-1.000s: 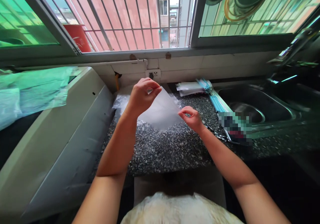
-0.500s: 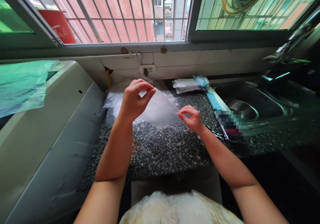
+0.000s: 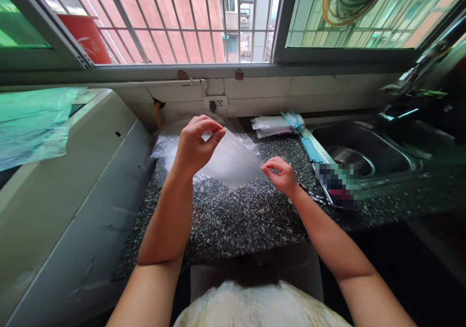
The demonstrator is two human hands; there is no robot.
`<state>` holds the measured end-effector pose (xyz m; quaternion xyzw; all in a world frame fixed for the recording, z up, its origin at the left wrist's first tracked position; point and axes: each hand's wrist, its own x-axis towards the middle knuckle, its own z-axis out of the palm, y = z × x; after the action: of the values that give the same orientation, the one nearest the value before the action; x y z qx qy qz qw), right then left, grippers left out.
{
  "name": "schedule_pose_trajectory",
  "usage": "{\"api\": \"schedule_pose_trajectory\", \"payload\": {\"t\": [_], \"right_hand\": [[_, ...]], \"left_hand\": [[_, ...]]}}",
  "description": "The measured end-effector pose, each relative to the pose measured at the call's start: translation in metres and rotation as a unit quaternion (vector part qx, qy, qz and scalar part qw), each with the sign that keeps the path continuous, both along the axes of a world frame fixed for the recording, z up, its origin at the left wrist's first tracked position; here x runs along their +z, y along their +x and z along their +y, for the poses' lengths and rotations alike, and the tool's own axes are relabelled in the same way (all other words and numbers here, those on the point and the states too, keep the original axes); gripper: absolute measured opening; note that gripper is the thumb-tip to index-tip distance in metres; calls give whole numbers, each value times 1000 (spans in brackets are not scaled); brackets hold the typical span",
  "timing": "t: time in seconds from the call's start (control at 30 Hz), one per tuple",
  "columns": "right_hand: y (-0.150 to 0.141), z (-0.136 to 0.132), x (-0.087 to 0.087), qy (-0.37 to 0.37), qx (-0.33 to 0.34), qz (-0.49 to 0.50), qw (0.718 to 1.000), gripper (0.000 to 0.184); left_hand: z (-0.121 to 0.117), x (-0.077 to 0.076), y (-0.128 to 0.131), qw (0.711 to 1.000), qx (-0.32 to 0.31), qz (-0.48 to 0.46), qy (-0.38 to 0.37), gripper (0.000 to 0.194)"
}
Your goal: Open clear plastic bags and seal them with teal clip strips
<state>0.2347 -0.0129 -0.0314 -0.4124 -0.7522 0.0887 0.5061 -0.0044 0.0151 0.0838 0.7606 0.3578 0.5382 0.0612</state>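
Note:
A translucent plastic bag (image 3: 233,159) is stretched taut between my two hands, above the dark speckled counter (image 3: 247,220). My left hand (image 3: 199,145) pinches one upper corner between thumb and forefinger. Lower and to the right, my right hand (image 3: 280,175) pinches another corner the same way, so the edge between them slopes down to the right. Behind and left of the held bag, more clear plastic (image 3: 165,145) lies spread on the counter, partly covered by my left hand and the bag.
A stack of clear packets (image 3: 273,125) and a bundle of blue strips (image 3: 310,147) lie right of centre, beside the steel sink (image 3: 396,159). A partly blurred dark item (image 3: 337,186) rests at the sink's near edge. A pale appliance side (image 3: 83,171) rises at left.
My right hand has shifted very slightly right, and the bag's upper edge looks straighter and tighter. My left hand stays almost in place.

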Motion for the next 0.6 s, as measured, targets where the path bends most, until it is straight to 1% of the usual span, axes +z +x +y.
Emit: {"api": "schedule_pose_trajectory", "payload": {"t": [0.3, 0.5, 0.6], "right_hand": [[2, -2, 4, 1, -9, -33, 999, 12], [4, 3, -2, 32, -11, -47, 998, 15], [4, 4, -4, 32, -17, -49, 998, 15]], "left_hand": [[2, -1, -5, 1000, 6, -1, -9, 11], [8, -4, -11, 1000, 8, -15, -3, 9], [10, -6, -12, 1000, 7, -16, 0, 9]]}}
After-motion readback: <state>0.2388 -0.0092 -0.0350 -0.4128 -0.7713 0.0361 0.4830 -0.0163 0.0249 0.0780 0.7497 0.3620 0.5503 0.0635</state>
